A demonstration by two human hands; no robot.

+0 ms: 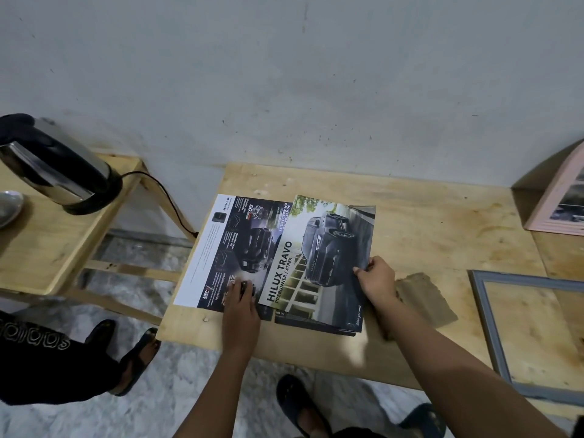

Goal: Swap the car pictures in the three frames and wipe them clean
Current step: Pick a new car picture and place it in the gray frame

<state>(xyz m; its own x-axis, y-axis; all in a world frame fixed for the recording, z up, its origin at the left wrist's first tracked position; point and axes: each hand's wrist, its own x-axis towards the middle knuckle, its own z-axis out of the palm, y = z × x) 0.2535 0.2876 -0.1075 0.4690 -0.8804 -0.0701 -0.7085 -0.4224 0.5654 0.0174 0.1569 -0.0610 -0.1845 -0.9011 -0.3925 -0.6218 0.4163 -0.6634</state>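
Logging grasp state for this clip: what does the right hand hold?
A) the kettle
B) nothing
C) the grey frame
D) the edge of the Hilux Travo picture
D: the right hand pinches the right edge of the Hilux Travo picture; the grey frame lies apart from it on the table.

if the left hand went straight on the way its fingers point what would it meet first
Probably only the open brochure page the left hand presses, alongside the Hilux Travo sheet; beyond lie bare table and wall.
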